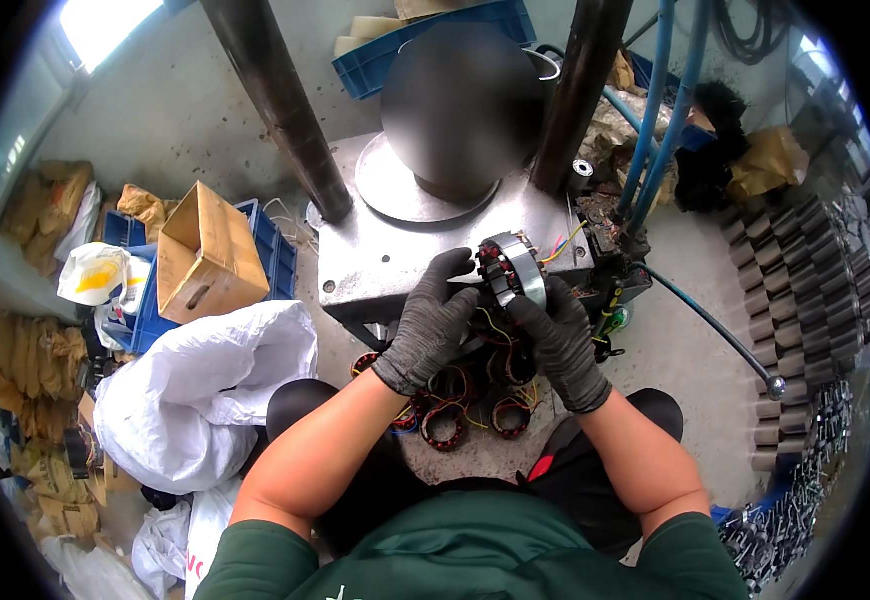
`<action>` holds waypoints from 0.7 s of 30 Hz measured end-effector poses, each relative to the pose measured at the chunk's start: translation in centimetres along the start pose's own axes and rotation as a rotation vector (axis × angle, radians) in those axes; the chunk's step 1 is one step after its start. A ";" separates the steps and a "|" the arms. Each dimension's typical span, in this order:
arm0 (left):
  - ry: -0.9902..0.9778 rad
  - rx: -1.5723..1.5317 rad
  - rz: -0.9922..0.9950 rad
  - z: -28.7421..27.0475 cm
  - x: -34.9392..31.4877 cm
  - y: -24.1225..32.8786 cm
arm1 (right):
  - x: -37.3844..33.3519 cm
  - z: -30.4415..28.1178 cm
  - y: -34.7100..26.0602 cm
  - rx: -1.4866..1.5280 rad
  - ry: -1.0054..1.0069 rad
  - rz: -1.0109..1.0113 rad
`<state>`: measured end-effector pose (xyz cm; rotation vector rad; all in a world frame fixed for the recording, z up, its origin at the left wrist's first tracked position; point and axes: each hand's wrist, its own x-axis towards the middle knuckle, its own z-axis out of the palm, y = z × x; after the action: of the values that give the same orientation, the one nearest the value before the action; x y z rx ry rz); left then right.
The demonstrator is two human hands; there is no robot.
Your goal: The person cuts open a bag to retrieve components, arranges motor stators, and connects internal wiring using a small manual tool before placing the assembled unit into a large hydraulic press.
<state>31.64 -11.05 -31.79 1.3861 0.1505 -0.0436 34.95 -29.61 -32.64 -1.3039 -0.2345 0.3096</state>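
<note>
My right hand [559,345], in a dark grey knit glove, grips a motor stator [517,270], a steel ring with red-and-black windings and coloured lead wires. The stator is tilted above the near edge of the metal press table [395,270]. Its thumb lies on the lower rim, and the other fingers are mostly hidden. My left hand [427,325], gloved alike, is at the stator's left side. Its thumb and forefinger are bent and apart, with their tips close to the windings. Below my hands, several wired stators [443,428] lie between my knees.
Two dark press columns [280,110] flank a round plate [380,185] under a blurred dark block. At left are a cardboard box [210,265] on blue crates and a white sack [195,390]. Stacked metal parts [785,310] line the right. A ball-ended lever [776,387] juts out nearby.
</note>
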 end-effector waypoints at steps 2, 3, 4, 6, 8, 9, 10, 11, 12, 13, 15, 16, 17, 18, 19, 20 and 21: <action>0.018 0.011 0.069 -0.4 0.5 -1.0 | -0.1 0.1 -0.6 -0.092 0.002 -0.033; 0.043 0.025 0.134 -0.4 0.6 -1.2 | -0.1 0.2 -1.0 -0.179 -0.001 -0.060; 0.042 0.062 0.211 -0.7 0.2 -1.3 | 0.0 0.4 -1.3 -0.354 -0.004 -0.132; -0.050 -0.040 0.232 -0.6 0.1 -0.6 | 0.7 -0.1 -0.1 -0.546 -0.010 -0.227; -0.102 -0.133 0.263 -0.1 0.0 -0.2 | 1.9 -0.4 0.4 -1.179 -0.135 -0.676; -0.136 -0.241 0.349 0.4 0.1 -0.7 | 2.4 0.0 0.6 -1.199 -0.114 -0.670; -0.115 -0.287 0.353 0.7 0.6 -0.8 | 3.0 0.6 1.2 -1.027 -0.136 -0.767; -0.098 -0.338 0.354 0.9 1.2 -0.9 | 3.7 0.8 2.0 -0.862 -0.156 -0.858; -0.047 -0.398 0.255 0.8 2.0 -0.3 | 4.6 0.8 3.9 -0.717 -0.225 -0.773; 0.042 -0.446 0.230 -0.6 2.7 -0.3 | 4.0 2.2 3.7 -0.405 -0.348 -0.509; 0.038 -0.485 0.295 -4.2 4.4 -0.9 | 2.3 4.5 2.9 -0.099 -0.336 -0.313; 0.093 -0.398 0.316 -5.1 4.9 -0.5 | 1.4 4.4 2.8 -0.166 -0.330 -0.266; 0.156 -0.308 0.336 -5.8 5.0 0.1 | 0.4 4.4 2.9 -0.226 -0.329 -0.217; 0.232 -0.201 0.306 -6.0 5.1 1.2 | -0.8 3.8 4.2 -0.422 -0.316 -0.218; 0.275 -0.074 0.255 -6.4 5.5 1.9 | -1.9 2.6 6.0 -0.619 -0.305 -0.214; 0.293 -0.050 0.262 -7.8 6.2 1.8 | -2.8 1.6 7.1 -0.774 -0.448 -0.106; 0.316 -0.024 0.266 -9.1 6.8 1.5 | -3.7 0.3 8.2 -0.924 -0.597 0.007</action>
<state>37.80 -1.42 -32.80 1.3721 0.2277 0.3986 30.60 -28.77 -40.51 -2.0936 -0.9608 0.6377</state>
